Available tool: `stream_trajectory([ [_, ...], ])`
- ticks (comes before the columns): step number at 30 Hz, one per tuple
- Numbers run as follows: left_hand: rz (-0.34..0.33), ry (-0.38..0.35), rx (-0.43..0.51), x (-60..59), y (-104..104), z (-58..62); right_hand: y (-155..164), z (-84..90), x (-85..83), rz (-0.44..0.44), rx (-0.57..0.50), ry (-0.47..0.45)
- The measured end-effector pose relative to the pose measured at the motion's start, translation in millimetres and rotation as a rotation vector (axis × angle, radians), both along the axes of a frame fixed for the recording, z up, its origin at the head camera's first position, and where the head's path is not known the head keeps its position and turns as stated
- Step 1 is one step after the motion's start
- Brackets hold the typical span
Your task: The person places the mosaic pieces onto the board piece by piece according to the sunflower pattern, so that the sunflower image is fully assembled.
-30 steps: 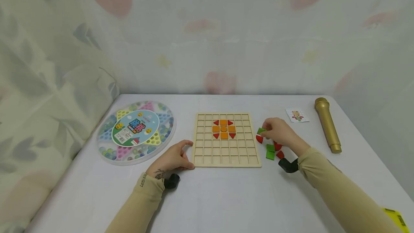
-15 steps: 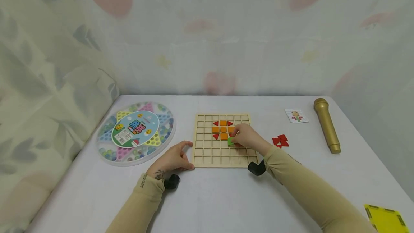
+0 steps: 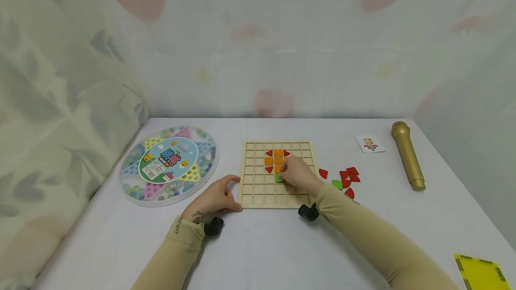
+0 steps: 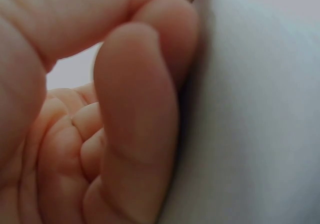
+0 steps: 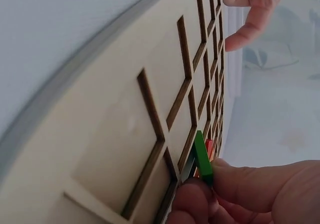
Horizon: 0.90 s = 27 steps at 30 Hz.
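A big white table (image 3: 262, 249) stands in front of a thin curtain with soft pink and green shapes. On the left side of the table lies a round see-through game box (image 3: 169, 164) full of marbles. In the middle lies a wooden grid board (image 3: 258, 191) with many small square holes. Orange and red pieces (image 3: 278, 160) sit in the holes near the top of the board. A gold microphone (image 3: 408, 155) lies far on the right, with a small picture card (image 3: 369, 143) beside it. A yellow card (image 3: 481, 273) shows at the bottom right corner.

The left hand (image 3: 214, 197) rests at the left edge of the board, its fingers loosely bent and holding nothing. The right hand (image 3: 295, 173) is over the board and pinches a green piece (image 3: 278, 178) (image 5: 202, 156) between thumb and fingers. The piece stands tilted at a hole just under the orange ones. More red and green loose pieces (image 3: 344, 180) lie on the table just right of the board.
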<state>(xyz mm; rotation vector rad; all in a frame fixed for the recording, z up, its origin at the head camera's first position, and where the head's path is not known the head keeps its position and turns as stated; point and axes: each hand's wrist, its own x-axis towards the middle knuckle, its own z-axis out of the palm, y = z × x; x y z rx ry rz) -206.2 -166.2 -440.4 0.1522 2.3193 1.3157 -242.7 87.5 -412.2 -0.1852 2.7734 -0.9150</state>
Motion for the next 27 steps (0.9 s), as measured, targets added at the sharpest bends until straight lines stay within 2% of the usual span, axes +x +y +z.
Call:
stream_trajectory([
  [8, 0.007, -0.01, 0.016, 0.0, 0.6, 0.5, -5.2, 2.0, 2.0, 0.028, 0.126, 0.064],
  [15, -0.002, -0.001, -0.007, 0.1, 0.4, -0.3, 1.5, 9.0, 6.6, 0.036, 0.158, 0.113],
  [21, -0.015, 0.013, -0.003, -0.2, -0.1, -2.2, 37.3, 29.9, 11.4, 0.037, 0.122, 0.16],
  [27, -0.026, 0.022, 0.011, -0.8, -1.5, -1.8, 87.4, 30.9, 18.9, 0.026, 0.165, 0.139],
])
